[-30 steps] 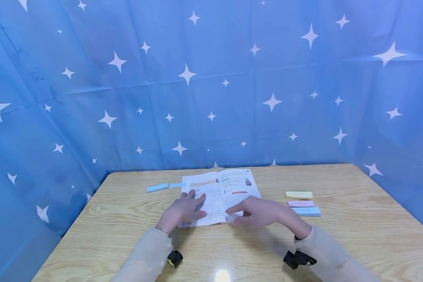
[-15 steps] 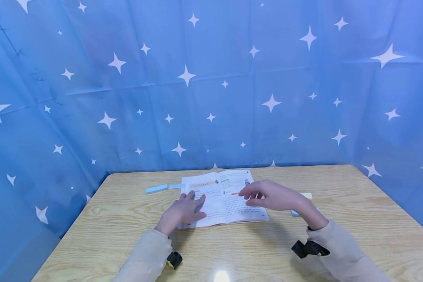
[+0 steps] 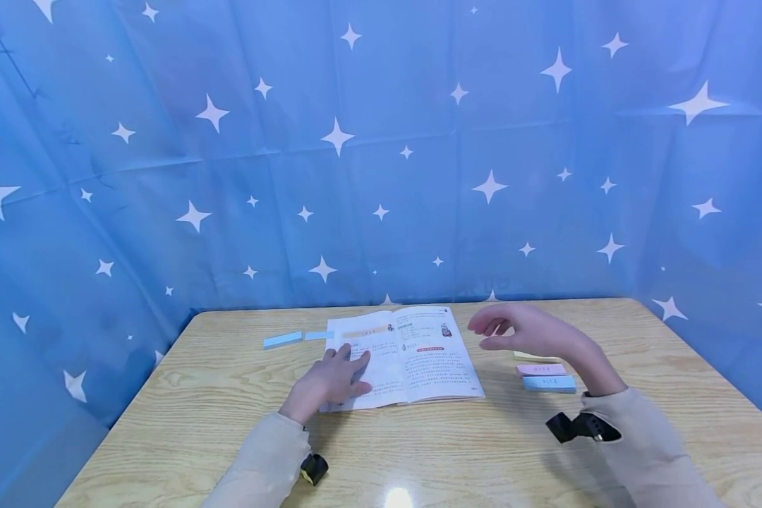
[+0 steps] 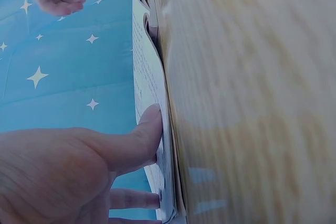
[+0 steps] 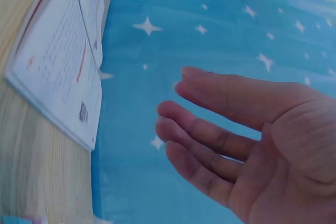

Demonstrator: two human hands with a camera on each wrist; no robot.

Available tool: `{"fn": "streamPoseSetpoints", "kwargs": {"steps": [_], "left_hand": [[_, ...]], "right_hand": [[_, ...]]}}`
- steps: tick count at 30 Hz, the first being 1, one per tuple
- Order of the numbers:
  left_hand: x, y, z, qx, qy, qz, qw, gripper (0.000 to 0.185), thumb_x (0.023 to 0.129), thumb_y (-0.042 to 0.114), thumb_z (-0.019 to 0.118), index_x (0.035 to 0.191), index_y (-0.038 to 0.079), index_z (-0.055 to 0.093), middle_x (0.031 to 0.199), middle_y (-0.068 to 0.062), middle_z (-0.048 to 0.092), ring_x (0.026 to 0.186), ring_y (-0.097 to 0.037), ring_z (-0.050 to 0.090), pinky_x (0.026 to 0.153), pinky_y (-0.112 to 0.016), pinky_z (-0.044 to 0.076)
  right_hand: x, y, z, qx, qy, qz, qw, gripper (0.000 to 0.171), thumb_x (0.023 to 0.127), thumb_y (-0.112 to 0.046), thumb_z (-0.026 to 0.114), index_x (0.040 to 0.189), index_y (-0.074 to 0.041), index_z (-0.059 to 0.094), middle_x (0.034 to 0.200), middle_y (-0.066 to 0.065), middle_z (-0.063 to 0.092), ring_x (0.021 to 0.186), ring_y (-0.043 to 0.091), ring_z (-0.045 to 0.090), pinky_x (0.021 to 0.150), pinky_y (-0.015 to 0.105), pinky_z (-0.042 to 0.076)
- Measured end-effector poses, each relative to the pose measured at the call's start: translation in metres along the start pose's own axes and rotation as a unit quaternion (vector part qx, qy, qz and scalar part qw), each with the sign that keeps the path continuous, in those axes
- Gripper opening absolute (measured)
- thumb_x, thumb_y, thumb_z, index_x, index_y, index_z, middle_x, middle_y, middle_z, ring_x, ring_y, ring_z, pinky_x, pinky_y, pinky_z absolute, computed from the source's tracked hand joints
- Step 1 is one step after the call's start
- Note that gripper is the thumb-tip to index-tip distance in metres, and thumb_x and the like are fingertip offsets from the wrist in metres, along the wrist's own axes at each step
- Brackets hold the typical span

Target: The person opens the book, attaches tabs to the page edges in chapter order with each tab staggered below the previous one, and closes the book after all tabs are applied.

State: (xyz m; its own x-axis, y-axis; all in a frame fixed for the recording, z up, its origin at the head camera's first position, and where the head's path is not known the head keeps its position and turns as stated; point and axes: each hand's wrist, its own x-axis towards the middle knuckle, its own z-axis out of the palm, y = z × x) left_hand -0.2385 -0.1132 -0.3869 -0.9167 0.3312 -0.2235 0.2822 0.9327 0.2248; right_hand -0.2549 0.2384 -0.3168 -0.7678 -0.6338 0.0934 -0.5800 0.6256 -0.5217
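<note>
An open book point(image 3: 401, 356) is lying flat on the wooden table point(image 3: 470, 444), near the middle toward the far edge, both pages facing up with printed text and small pictures on them. The left hand point(image 3: 330, 381) is resting on the book's left page, fingers spread and straight, pressing the paper down; in the left wrist view the thumb point(image 4: 137, 140) is lying flat against the page edge and another fingertip is touching the page lower down (the rest of that hand is blurring out of the frame). The right hand point(image 3: 527, 331) is hovering in the air above the table, just right of the book's right page, touching nothing; its fingers are loosely curved and apart, holding nothing, and the right wrist view is showing the open palm point(image 5: 273, 145) with relaxed fingers against the blue backdrop. Under and just right of that hand, three sticky-note pads are sitting in a short column on the table: a yellow pad point(image 3: 536, 356) partly hidden by the hand, a pink pad point(image 3: 541, 369) below it, and a blue pad point(image 3: 549, 383) nearest the person. On the other side, a light-blue pad point(image 3: 283, 339) and a smaller blue strip point(image 3: 319, 335) are lying just beside the book's top left corner. A blue curtain with white stars point(image 3: 381, 155) is hanging behind and around the table. Both forearms are wearing beige sleeves point(image 3: 260, 458) with black wrist cameras strapped on.
</note>
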Motion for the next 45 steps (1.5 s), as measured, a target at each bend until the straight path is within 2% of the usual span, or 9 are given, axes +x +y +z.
{"fn": "streamPoseSetpoints", "kwargs": {"steps": [6, 12, 20, 31, 39, 45], "left_hand": [[-0.001, 0.000, 0.000, 0.000, 0.000, 0.000, 1.0000, 0.063, 0.102, 0.042, 0.058, 0.157, 0.017, 0.040, 0.161, -0.020, 0.028, 0.145, -0.045, 0.029, 0.110, -0.059, 0.036], [-0.002, 0.001, 0.000, 0.003, -0.001, 0.003, 1.0000, 0.063, 0.103, 0.042, 0.057, 0.157, 0.017, 0.039, 0.161, -0.020, 0.028, 0.145, -0.046, 0.029, 0.109, -0.059, 0.036], [-0.002, 0.001, 0.001, 0.004, 0.003, 0.003, 1.0000, 0.063, 0.102, 0.042, 0.057, 0.157, 0.017, 0.039, 0.161, -0.020, 0.029, 0.144, -0.045, 0.030, 0.109, -0.059, 0.036], [-0.001, 0.002, 0.000, 0.000, -0.002, 0.003, 1.0000, 0.063, 0.103, 0.043, 0.056, 0.157, 0.018, 0.039, 0.161, -0.020, 0.028, 0.145, -0.046, 0.028, 0.110, -0.059, 0.035], [0.000, 0.001, 0.001, 0.006, -0.004, -0.001, 1.0000, 0.063, 0.103, 0.043, 0.056, 0.158, 0.018, 0.038, 0.161, -0.020, 0.028, 0.145, -0.046, 0.028, 0.110, -0.059, 0.035], [0.001, 0.000, 0.002, 0.006, -0.003, 0.002, 1.0000, 0.063, 0.103, 0.042, 0.056, 0.157, 0.017, 0.039, 0.161, -0.020, 0.027, 0.145, -0.046, 0.029, 0.109, -0.060, 0.035]], "right_hand": [[-0.007, 0.015, -0.008, -0.001, 0.003, 0.018, 1.000, 0.027, 0.095, -0.019, 0.072, 0.120, -0.008, 0.069, 0.111, 0.000, 0.069, 0.101, 0.022, 0.066, 0.084, 0.036, 0.055], [-0.011, 0.032, -0.011, 0.002, 0.012, 0.048, 0.999, 0.033, 0.094, -0.016, 0.073, 0.123, -0.002, 0.066, 0.113, 0.005, 0.068, 0.105, 0.030, 0.065, 0.088, 0.037, 0.054], [-0.018, 0.055, -0.015, 0.003, 0.024, 0.075, 0.997, 0.034, 0.091, -0.020, 0.076, 0.118, -0.002, 0.067, 0.111, 0.005, 0.068, 0.103, 0.026, 0.064, 0.090, 0.043, 0.053], [-0.031, 0.085, -0.016, 0.026, 0.025, 0.080, 0.996, 0.025, 0.092, -0.015, 0.076, 0.111, -0.001, 0.068, 0.106, 0.009, 0.069, 0.097, 0.022, 0.064, 0.082, 0.031, 0.054], [-0.037, 0.102, -0.016, 0.040, 0.003, 0.085, 0.996, 0.017, 0.093, -0.012, 0.073, 0.106, -0.002, 0.070, 0.100, 0.004, 0.068, 0.091, 0.020, 0.063, 0.076, 0.029, 0.053], [-0.041, 0.113, -0.014, 0.063, -0.023, 0.088, 0.994, 0.015, 0.092, -0.012, 0.075, 0.104, -0.003, 0.070, 0.100, 0.007, 0.070, 0.091, 0.022, 0.065, 0.076, 0.029, 0.054]]}}
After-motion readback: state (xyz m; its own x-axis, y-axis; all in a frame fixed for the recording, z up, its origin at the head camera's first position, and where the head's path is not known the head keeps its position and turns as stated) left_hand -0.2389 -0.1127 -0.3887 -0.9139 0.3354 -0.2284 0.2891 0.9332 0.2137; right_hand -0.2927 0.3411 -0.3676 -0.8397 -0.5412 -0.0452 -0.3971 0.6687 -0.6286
